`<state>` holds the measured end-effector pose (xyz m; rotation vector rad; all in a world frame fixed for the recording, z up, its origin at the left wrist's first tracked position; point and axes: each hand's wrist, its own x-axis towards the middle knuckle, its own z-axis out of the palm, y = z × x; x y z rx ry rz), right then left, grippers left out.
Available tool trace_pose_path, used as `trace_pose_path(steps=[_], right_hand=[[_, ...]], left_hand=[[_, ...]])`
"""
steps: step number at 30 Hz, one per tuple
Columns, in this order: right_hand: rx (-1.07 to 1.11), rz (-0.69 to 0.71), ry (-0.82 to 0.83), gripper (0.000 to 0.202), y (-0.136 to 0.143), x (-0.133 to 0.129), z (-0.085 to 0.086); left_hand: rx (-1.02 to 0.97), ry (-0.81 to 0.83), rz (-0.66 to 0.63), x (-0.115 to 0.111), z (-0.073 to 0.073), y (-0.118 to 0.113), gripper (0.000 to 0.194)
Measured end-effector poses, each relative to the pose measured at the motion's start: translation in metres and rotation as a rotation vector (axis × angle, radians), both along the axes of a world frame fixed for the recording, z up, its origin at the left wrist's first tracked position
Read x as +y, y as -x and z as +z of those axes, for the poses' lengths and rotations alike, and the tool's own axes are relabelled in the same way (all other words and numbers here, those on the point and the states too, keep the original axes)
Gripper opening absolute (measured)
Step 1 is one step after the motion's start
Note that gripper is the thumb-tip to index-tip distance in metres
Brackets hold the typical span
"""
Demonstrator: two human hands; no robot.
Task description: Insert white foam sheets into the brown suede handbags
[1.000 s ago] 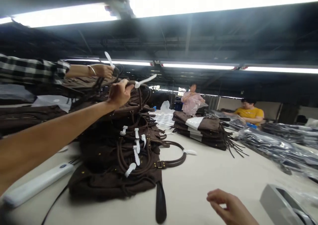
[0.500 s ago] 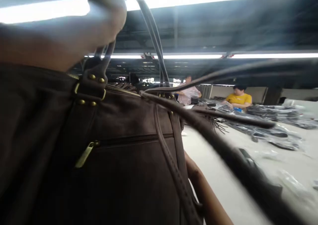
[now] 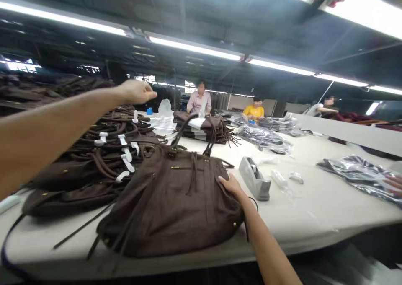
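Evidently the right hand grasps the brown bag, while the left hand (seemingly free) hovers.

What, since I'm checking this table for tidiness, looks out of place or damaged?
Slightly untidy: a small clear plastic piece lies loose beside the tape dispenser. The bag at the right hand shows no obvious damage.

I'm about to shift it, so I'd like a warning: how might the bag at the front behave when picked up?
The bag will probably sag, as its creased body looks soft. Its handles are likely springier, since they arch up above it. The loose straps trailing at its side may swing or snag.
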<state>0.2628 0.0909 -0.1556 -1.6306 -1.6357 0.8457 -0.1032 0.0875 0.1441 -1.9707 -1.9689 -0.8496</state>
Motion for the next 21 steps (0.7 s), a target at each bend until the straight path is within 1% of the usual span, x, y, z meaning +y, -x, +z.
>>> trace_pose_path(steps=[1, 3, 5, 6, 7, 8, 9, 10, 11, 12, 13, 14, 16, 18, 19, 21], right_hand=[[-0.005, 0.006, 0.016, 0.043, -0.005, -0.001, -0.008], [0.011, 0.026, 0.036, 0.039, -0.013, -0.009, -0.017], [0.057, 0.073, 0.019, 0.042, -0.021, -0.023, -0.021], [0.081, 0.103, -0.003, 0.044, -0.026, -0.031, -0.022], [0.094, 0.127, -0.036, 0.047, -0.031, -0.039, -0.024], [0.089, 0.14, -0.072, 0.05, -0.037, -0.048, -0.025], [0.065, 0.136, -0.104, 0.052, -0.043, -0.056, -0.026], [0.026, 0.118, -0.122, 0.053, -0.048, -0.063, -0.027], [-0.016, 0.095, -0.124, 0.055, -0.053, -0.068, -0.026], [-0.051, 0.077, -0.112, 0.057, -0.055, -0.07, -0.024], [-0.083, 0.071, -0.089, 0.06, -0.055, -0.07, -0.021], [-0.119, 0.073, -0.061, 0.062, -0.052, -0.068, -0.015], [-0.233, 0.09, 0.004, 0.066, -0.038, -0.057, 0.0], [-0.402, 0.102, 0.079, 0.065, -0.015, -0.043, 0.014], [-0.492, 0.101, 0.109, 0.061, -0.003, -0.036, 0.019], [-0.619, 0.099, 0.119, 0.043, 0.019, -0.023, 0.024]], left_hand=[[0.004, 0.075, 0.011, -0.005, -0.036, 0.006, 0.039], [-0.014, 0.218, 0.014, -0.027, -0.112, 0.017, 0.038], [-0.061, 0.325, 0.029, -0.062, -0.185, 0.026, 0.038], [-0.091, 0.358, 0.038, -0.081, -0.217, 0.03, 0.041], [-0.12, 0.374, 0.049, -0.1, -0.244, 0.032, 0.046], [-0.147, 0.371, 0.073, -0.118, -0.266, 0.035, 0.051], [-0.172, 0.353, 0.105, -0.133, -0.282, 0.036, 0.055], [-0.197, 0.332, 0.125, -0.144, -0.292, 0.037, 0.059], [-0.206, 0.315, 0.139, -0.151, -0.297, 0.038, 0.061], [-0.197, 0.317, 0.141, -0.153, -0.298, 0.038, 0.063], [-0.176, 0.339, 0.135, -0.15, -0.295, 0.037, 0.064], [-0.147, 0.374, 0.126, -0.143, -0.29, 0.036, 0.064], [-0.104, 0.461, 0.117, -0.12, -0.278, 0.032, 0.06], [-0.129, 0.515, 0.137, -0.092, -0.267, 0.026, 0.047], [-0.161, 0.523, 0.15, -0.079, -0.262, 0.022, 0.04], [-0.25, 0.515, 0.16, -0.058, -0.253, 0.016, 0.032]])
